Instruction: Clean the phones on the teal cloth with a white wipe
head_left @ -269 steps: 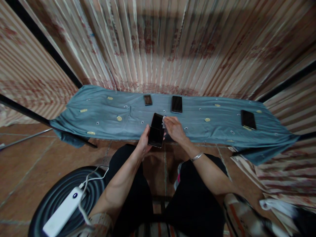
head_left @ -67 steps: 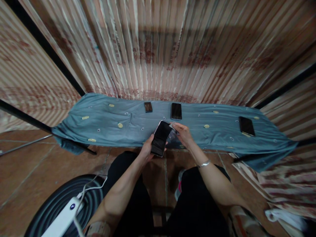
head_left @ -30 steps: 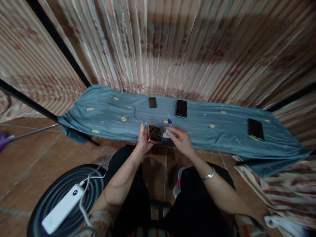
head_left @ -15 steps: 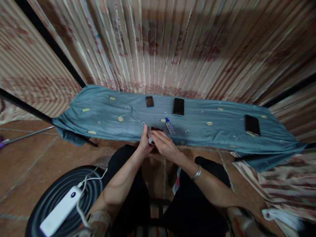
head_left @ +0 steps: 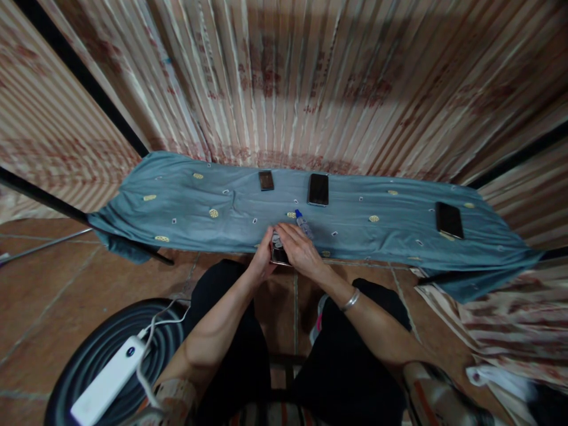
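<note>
My left hand [head_left: 262, 260] is closed around the side of a small dark phone [head_left: 280, 256] with a shiny edge, at the front edge of the cloth-covered table [head_left: 235, 228]. My right hand [head_left: 302, 248] presses a crumpled grey cloth [head_left: 276, 239] against the upper part of the phone's face. Its fingers are bent over the cloth and hide part of it. Just beyond my right fingers lies a small clear bottle with a blue cap [head_left: 303, 223]. A larger dark phone [head_left: 318, 189] rests farther back on the table.
A small dark square object [head_left: 266, 180] lies at the back, and another dark phone [head_left: 449, 220] at the right. Black poles [head_left: 89, 83] slant down at the sides before a striped curtain [head_left: 275, 77]. A white power bank [head_left: 109, 378] sits on a round black stool [head_left: 66, 361] at lower left.
My right hand has slid the grey cloth toward the far end of the phone, uncovering the near end. My left thumb has come down from its raised pose. The view shifted slightly.
</note>
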A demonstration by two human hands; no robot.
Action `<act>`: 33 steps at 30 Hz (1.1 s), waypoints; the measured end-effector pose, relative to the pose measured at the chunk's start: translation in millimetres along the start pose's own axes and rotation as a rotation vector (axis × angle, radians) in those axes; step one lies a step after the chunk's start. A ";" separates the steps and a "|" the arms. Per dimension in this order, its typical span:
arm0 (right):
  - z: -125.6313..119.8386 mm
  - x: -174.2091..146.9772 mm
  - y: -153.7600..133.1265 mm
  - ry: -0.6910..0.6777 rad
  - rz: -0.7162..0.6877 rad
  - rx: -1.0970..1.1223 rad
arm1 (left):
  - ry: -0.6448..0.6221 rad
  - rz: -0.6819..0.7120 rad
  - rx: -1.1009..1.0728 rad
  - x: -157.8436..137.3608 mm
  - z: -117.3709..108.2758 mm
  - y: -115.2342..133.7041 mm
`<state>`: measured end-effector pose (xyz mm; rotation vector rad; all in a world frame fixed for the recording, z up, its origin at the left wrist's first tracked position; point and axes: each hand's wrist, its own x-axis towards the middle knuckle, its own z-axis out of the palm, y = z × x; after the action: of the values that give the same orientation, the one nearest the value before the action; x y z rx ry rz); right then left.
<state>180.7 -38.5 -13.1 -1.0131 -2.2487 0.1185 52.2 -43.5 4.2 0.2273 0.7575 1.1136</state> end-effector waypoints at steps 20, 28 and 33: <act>6.5 -6.5 -4.3 -0.031 0.061 0.049 | 0.126 0.107 -0.055 2.2 -2.8 17.4; 10.0 -8.4 -19.3 -0.035 -0.065 0.108 | 0.082 0.139 -0.023 5.7 -5.1 11.5; 8.5 -10.2 -24.8 -0.019 -0.124 0.116 | 0.097 0.103 0.005 6.5 -6.4 13.7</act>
<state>164.7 -61.4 -16.9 -0.8127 -2.2869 0.2025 39.6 -33.0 3.9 0.2194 0.8427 1.2279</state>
